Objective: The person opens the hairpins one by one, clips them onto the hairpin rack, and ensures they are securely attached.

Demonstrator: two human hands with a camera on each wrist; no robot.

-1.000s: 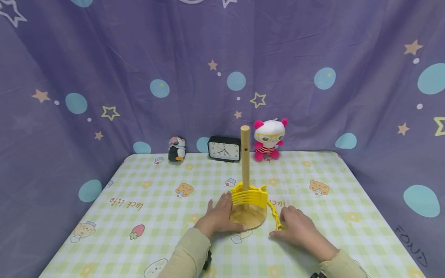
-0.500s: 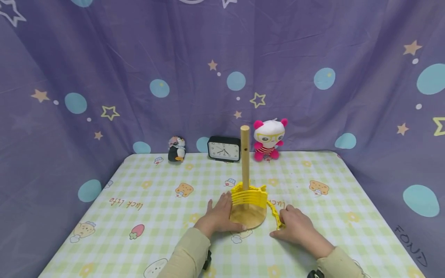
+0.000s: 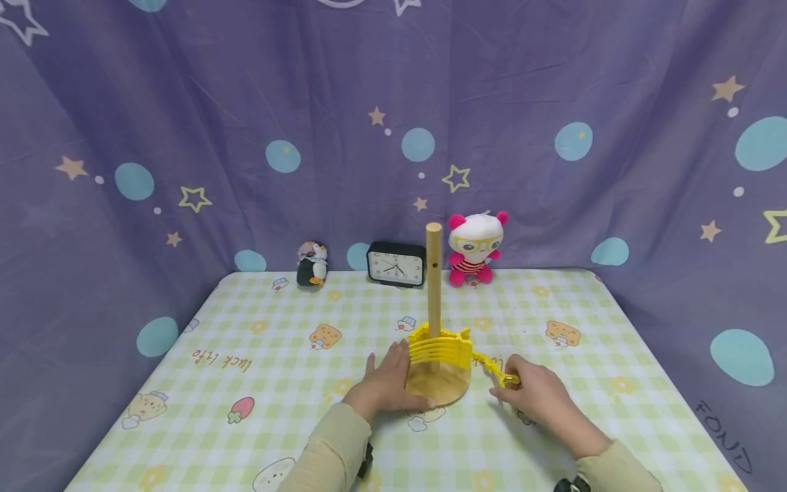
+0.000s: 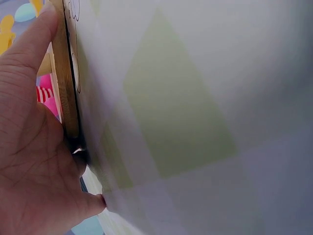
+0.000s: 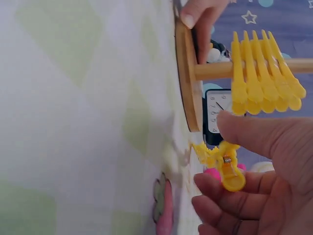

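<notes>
A round wooden stand point(image 3: 438, 389) with an upright pole point(image 3: 434, 280) stands mid-table. Several yellow toothed hair clips point(image 3: 441, 348) sit stacked around its pole, above the base and apart from it. My left hand point(image 3: 387, 383) holds the base at its left side, the thumb on the front rim; its fingers are largely hidden in the left wrist view. My right hand point(image 3: 541, 393) pinches the handle end of another yellow hair clip point(image 3: 494, 369), right of the base. A metal spring shows on this clip point(image 5: 227, 161) in the right wrist view.
At the back edge stand a small penguin toy point(image 3: 313, 263), a black alarm clock point(image 3: 396, 264) and a pink and white panda plush point(image 3: 475, 247). A checked cloth point(image 3: 264, 383) covers the table. A purple patterned curtain point(image 3: 344, 82) hangs behind.
My right hand has moved a little right and away from me, turning the hair clip's handle end outward and up. The left hand and stand stay in place.
</notes>
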